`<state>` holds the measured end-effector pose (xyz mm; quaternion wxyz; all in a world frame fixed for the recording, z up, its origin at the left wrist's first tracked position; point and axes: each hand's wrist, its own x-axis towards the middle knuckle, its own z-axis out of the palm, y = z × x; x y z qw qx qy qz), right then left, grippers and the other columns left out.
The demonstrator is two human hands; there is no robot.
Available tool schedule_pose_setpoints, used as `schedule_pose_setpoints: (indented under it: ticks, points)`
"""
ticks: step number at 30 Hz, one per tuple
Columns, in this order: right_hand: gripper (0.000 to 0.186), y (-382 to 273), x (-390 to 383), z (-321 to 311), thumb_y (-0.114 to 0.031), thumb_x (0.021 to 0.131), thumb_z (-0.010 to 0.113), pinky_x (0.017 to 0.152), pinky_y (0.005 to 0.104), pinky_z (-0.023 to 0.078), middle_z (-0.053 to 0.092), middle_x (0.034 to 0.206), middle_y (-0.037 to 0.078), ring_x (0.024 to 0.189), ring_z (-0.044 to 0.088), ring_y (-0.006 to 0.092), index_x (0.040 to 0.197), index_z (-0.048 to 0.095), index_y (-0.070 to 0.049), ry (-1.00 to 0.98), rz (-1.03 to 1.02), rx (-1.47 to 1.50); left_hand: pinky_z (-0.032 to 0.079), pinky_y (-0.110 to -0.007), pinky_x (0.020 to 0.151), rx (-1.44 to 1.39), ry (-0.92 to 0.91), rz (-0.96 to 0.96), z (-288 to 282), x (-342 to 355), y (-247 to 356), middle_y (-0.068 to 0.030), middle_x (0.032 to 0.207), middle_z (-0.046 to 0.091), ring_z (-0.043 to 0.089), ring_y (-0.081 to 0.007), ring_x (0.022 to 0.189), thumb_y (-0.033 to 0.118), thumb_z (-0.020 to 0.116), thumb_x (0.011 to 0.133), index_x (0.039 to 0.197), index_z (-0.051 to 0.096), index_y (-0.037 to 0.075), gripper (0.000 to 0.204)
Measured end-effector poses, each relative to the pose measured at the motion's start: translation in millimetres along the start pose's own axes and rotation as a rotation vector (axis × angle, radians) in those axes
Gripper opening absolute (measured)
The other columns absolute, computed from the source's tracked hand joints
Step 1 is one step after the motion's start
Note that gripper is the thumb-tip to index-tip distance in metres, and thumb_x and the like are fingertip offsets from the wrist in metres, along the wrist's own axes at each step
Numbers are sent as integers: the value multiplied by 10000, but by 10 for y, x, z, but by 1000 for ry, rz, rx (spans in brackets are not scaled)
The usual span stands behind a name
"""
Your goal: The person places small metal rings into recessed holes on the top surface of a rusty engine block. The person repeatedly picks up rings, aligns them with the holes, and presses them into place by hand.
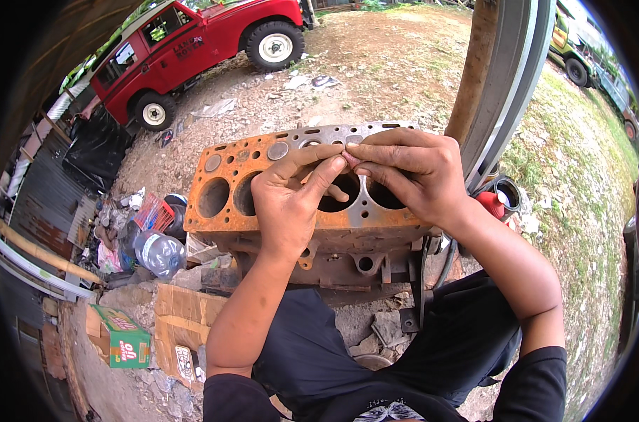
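A rusty engine block lies across the middle, in front of my knees. Its top face is orange with rust on the left and bare grey metal toward the right, with several round cylinder bores. Above that face, my left hand and my right hand meet, fingertips nearly touching. Both pinch a small reddish-pink piece, which looks thin and folded; its kind is too small to make out. My hands hide part of the bores and the far edge.
Left of the block lie a clear plastic jug, a green carton and a brown cardboard box. A metal post rises at the far right, near a red container. A red off-road vehicle stands beyond.
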<state>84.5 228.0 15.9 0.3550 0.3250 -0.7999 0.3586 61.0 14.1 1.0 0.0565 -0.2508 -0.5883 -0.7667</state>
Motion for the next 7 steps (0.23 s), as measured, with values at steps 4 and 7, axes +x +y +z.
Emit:
schedule_pose_setpoints:
  ticks: [4,7]
  points:
    - [279,-33,-13,46,-102,893,862,752,361,644,823,1053,88,888,800,258,1171,871,-109,68,-42,-112,655,-264,689,55,-4,-23,14,-33,19,-152,1157,814,797,-199,1009,-28,738,1016,1275,758,-34,260]
    - [302,1,-22,45,-101,903,856,767,351,646,823,1095,87,914,801,252,1204,861,-111,65,-65,-158,659,-267,694,90,-10,4,15,-34,-15,-156,1168,812,799,-207,1031,-31,734,1018,1279,755,-42,262]
